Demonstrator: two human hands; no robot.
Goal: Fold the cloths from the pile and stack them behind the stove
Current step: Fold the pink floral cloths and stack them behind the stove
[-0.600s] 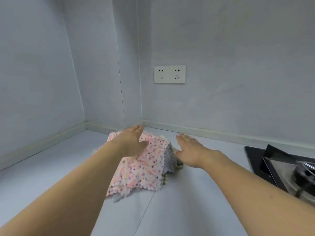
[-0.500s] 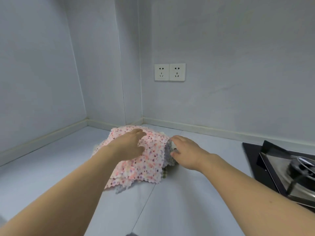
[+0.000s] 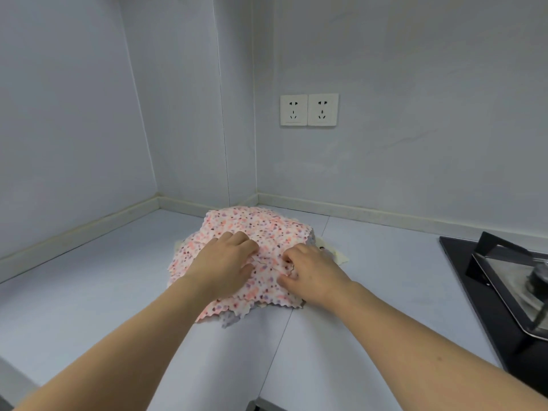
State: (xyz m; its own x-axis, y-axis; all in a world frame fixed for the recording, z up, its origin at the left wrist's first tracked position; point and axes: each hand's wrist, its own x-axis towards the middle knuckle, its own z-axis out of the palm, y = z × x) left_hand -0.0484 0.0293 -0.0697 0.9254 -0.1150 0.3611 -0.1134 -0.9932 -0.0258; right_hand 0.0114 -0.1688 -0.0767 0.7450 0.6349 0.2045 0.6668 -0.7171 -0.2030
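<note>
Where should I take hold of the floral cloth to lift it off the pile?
Probably the floral cloth by its near scalloped edge, coming from the front. That edge overhangs the counter free of the layers beneath, so fingers can slip under it. Both hands already bunch its middle.

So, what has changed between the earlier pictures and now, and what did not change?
The right hand moved left from the counter onto the floral cloth and now pinches it. The left hand curled its fingers into the same cloth. The pile stayed in the corner; the stove and sockets did not change.
</note>
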